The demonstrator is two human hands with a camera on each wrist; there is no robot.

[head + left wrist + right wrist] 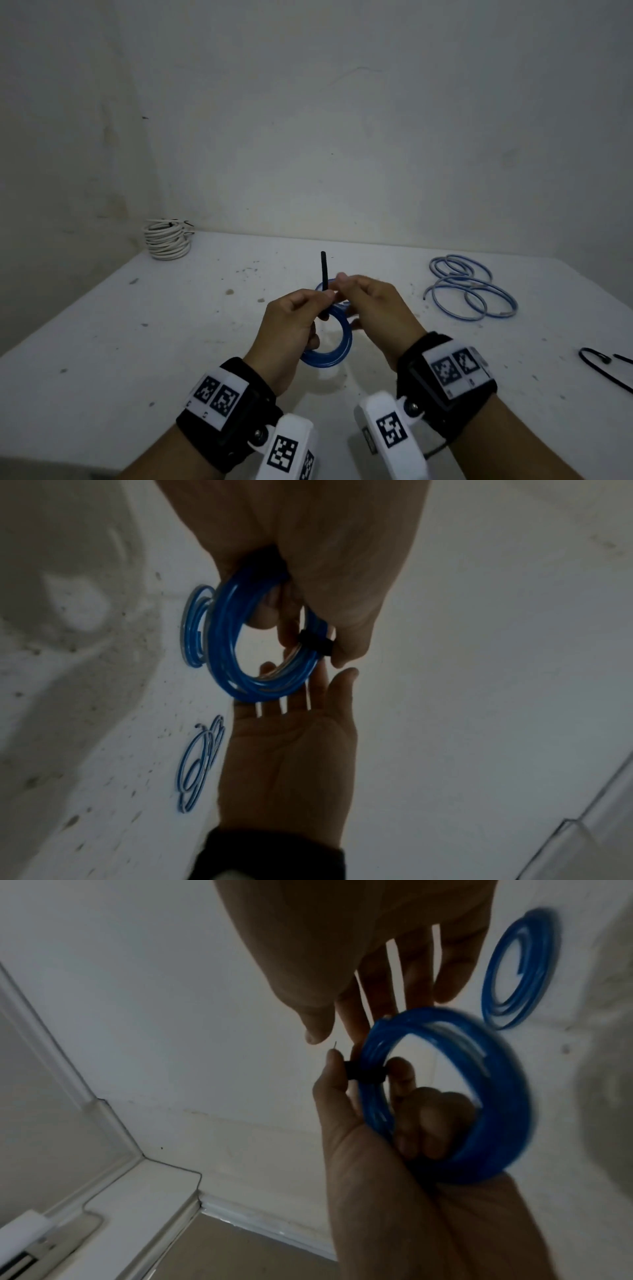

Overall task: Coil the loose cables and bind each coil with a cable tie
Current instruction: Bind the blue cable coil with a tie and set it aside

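A blue cable coil (334, 346) hangs above the white table (171, 325), held upright between both hands. My left hand (298, 318) grips it, with fingers curled through the ring (424, 1118) and the thumb and a finger pinching the black cable tie (315, 642) wrapped round the strands. The tie's tail (323, 270) sticks straight up. My right hand (373, 305) faces it with straight fingers (380, 988) touching the coil's far side (445, 1020). Its thumb (318, 1031) stays just clear of the tie (365, 1073).
A loose blue cable (469, 287) lies in sprawling loops at the right of the table. A white coil (168, 240) bound with a black tie stands at the back left corner by the wall. Black cable ties (603, 368) lie at the right edge.
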